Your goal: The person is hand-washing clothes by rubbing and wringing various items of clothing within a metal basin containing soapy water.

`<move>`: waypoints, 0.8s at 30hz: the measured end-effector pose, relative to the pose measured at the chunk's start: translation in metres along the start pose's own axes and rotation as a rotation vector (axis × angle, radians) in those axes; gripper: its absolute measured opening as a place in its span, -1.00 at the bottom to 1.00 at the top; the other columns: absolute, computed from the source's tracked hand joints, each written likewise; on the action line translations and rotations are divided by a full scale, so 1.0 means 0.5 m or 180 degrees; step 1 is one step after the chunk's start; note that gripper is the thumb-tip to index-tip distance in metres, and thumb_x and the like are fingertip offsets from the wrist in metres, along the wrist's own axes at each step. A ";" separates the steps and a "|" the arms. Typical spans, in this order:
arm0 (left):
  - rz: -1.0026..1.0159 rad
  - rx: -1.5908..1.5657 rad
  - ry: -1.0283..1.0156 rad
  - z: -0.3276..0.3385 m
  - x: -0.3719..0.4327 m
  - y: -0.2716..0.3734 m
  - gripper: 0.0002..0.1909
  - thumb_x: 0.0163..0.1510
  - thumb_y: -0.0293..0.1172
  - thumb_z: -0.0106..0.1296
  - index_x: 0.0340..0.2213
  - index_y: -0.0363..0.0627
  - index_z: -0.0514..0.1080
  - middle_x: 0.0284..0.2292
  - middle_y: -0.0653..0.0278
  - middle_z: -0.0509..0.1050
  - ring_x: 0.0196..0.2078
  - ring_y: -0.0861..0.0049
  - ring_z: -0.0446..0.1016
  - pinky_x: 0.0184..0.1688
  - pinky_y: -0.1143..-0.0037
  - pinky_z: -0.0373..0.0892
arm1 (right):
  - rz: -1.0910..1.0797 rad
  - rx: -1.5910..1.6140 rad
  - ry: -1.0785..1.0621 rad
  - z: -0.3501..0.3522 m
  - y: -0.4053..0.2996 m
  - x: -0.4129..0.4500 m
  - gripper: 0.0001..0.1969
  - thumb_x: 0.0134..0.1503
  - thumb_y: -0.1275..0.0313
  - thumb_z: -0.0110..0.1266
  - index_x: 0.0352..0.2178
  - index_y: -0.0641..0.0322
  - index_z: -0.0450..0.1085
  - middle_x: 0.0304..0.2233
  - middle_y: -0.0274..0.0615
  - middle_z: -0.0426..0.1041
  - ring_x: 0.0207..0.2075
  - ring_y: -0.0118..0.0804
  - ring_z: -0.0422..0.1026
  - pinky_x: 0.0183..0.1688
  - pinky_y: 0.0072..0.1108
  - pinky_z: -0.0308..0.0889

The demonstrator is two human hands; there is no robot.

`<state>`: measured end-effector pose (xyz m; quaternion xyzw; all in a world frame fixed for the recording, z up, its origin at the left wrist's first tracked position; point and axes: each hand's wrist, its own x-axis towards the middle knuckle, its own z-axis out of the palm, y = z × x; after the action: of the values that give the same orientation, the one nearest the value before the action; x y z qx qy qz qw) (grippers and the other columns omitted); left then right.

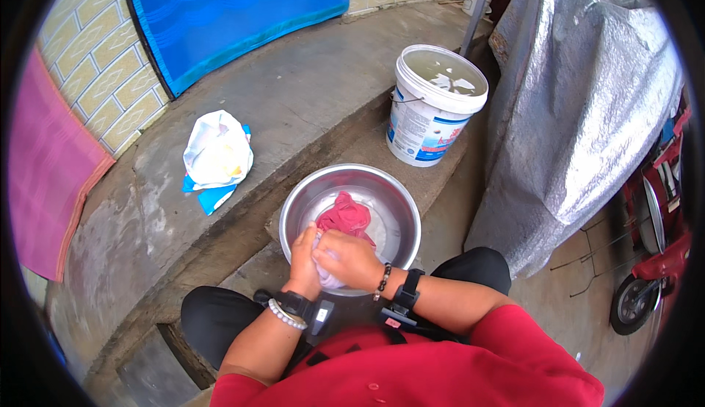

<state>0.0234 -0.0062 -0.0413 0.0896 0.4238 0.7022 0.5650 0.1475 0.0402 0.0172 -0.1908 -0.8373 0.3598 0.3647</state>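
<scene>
Both of my hands grip a wet-looking pale lilac cloth (327,279) over the near left side of a metal basin (406,203). My left hand (303,261) closes on the cloth from the left. Beside it, my right hand (352,258) is a fist around the same cloth. A crumpled red cloth (347,215) lies inside the basin, just beyond my knuckles. Part of the lilac cloth is hidden by my fingers.
A white plastic bucket (423,126) filled with water stands behind the basin to the right. On the concrete ledge (286,98) sits an open plastic bag (218,151). A silver cover (573,131) hangs at right, near a red motorbike (655,264). Blue curtain (237,16) hangs ahead.
</scene>
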 end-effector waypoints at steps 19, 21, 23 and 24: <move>-0.0158 0.0084 0.0026 0.058 -0.025 0.006 -0.55 0.28 -0.05 -0.21 -0.15 -0.23 0.39 -0.27 0.22 0.50 -0.25 0.53 0.51 -0.17 0.48 0.44 | 0.1244 0.0329 0.0188 0.000 0.157 0.007 -0.79 0.18 0.28 0.05 -0.47 0.18 0.39 -0.54 -0.02 0.46 -0.49 -0.13 0.46 -0.41 -0.43 0.33; -0.0252 -0.0319 0.0027 0.076 -0.036 0.035 -0.61 0.27 -0.08 -0.16 -0.19 -0.20 0.39 -0.28 0.26 0.49 -0.26 0.57 0.51 -0.20 0.52 0.45 | 0.0997 0.0455 0.0451 -0.006 0.178 0.014 -0.79 0.18 0.32 0.05 -0.48 0.22 0.38 -0.56 -0.08 0.46 -0.52 -0.29 0.43 -0.42 -0.47 0.31; 0.0224 -0.0021 -0.0163 0.045 -0.024 0.036 -0.75 0.25 -0.21 -0.09 -0.26 -0.15 0.39 -0.32 0.29 0.48 -0.28 0.62 0.49 -0.19 0.57 0.43 | 0.1069 0.0687 0.0540 -0.025 0.159 0.033 -0.82 0.17 0.34 0.07 -0.45 0.22 0.37 -0.56 -0.18 0.44 -0.47 -0.44 0.39 -0.36 -0.54 0.31; 0.0305 0.0034 -0.0106 0.041 -0.020 0.036 -0.81 0.24 -0.27 -0.07 -0.28 -0.14 0.38 -0.34 0.31 0.48 -0.28 0.64 0.48 -0.19 0.59 0.42 | 0.1086 0.0699 0.0565 -0.033 0.146 0.036 -0.83 0.16 0.35 0.09 -0.44 0.22 0.37 -0.53 -0.17 0.43 -0.45 -0.40 0.40 -0.34 -0.53 0.31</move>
<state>0.0262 -0.0048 -0.0126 0.1245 0.4133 0.7246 0.5372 0.1519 0.1072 -0.0207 -0.3197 -0.7134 0.4871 0.3894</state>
